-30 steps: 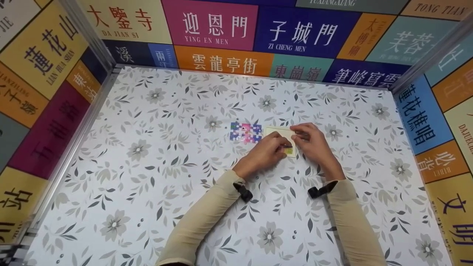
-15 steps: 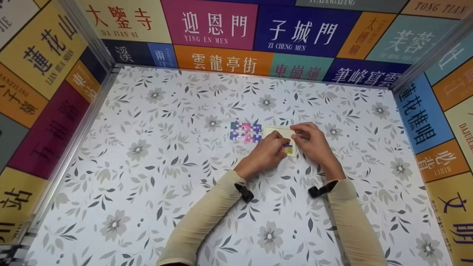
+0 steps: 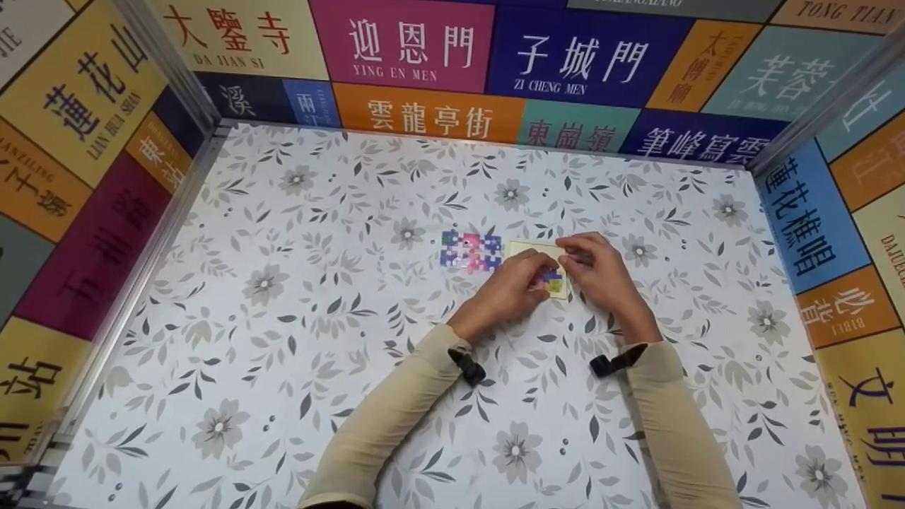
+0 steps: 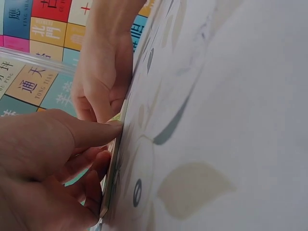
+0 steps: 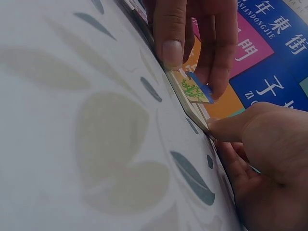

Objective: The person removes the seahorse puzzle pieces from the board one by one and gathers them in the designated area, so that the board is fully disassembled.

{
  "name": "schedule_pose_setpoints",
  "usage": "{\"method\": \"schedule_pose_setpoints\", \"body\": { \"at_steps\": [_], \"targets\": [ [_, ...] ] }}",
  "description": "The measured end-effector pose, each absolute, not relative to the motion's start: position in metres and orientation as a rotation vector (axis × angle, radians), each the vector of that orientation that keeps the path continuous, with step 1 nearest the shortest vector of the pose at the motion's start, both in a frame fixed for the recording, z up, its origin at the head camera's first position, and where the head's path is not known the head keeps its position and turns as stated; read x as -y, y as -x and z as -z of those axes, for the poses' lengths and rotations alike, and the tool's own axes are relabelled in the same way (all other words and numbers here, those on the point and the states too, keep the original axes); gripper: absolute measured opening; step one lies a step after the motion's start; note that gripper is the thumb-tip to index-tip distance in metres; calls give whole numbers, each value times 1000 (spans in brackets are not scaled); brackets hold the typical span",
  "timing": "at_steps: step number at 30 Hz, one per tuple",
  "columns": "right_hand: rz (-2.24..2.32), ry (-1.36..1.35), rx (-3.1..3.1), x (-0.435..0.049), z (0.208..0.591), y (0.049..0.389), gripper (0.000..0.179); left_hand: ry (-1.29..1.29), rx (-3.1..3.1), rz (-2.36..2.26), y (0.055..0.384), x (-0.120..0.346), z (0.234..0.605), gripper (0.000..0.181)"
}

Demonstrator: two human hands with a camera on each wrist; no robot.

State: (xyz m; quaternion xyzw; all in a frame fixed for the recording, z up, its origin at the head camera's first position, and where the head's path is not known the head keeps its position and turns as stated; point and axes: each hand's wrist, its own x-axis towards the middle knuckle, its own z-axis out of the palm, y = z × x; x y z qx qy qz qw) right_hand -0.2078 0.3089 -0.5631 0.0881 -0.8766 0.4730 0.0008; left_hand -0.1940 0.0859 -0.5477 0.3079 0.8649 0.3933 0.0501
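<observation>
In the head view, both hands are busy at a small cream tray [image 3: 537, 247] lying on the white, leaf-and-flower counter [image 3: 233, 332]. The left hand [image 3: 503, 286] comes in over the tray's lower left part with its fingers curled, and a few coloured pieces [image 3: 554, 283], yellow-green, blue and pink, show past its fingertips, in the tray's lower right corner. The right hand [image 3: 599, 272] is at the tray's right edge, thumb and forefinger close together. Just to the left of the tray sits a puzzle [image 3: 468, 249], pink in the middle with blue and green about it. Beige sleeves [image 3: 396, 410] cover both arms, a black strap [image 3: 468, 367] shows at the left wrist, and bright lettered walls [image 3: 403, 49] stand around the counter.

In the left wrist view, I see the left thumb resting at the tray's edge, the other fingers bent in above it; the right hand is beyond, fingers pointing down.

In the right wrist view, the left hand pinches the pieces between thumb and fingers, barely parted, one yellow-green piece with a blue edge tilted up off the tray. The right hand grips the tray's near corner, thumb on top, its other fingers partly hidden.
</observation>
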Motion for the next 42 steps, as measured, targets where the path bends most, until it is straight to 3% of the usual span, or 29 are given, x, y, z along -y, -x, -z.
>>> {"method": "schedule_pose_setpoints", "body": {
  "at_steps": [14, 24, 34, 42],
  "targets": [
    [-1553, -306, 2736, -296, 530, 193, 34, -916, -2620, -1202, 197, -87, 546, 48],
    [-1577, -299, 2730, -297, 530, 193, 34, -947, -2626, -1207, 196, -85, 548, 49],
    [-1557, -312, 2725, -296, 529, 194, 34, -1005, -2654, -1139, 212, -94, 579, 50],
    [-1539, -299, 2734, -297, 529, 192, 34, -922, -2617, -1242, 203, -92, 567, 41]
  ]
}}
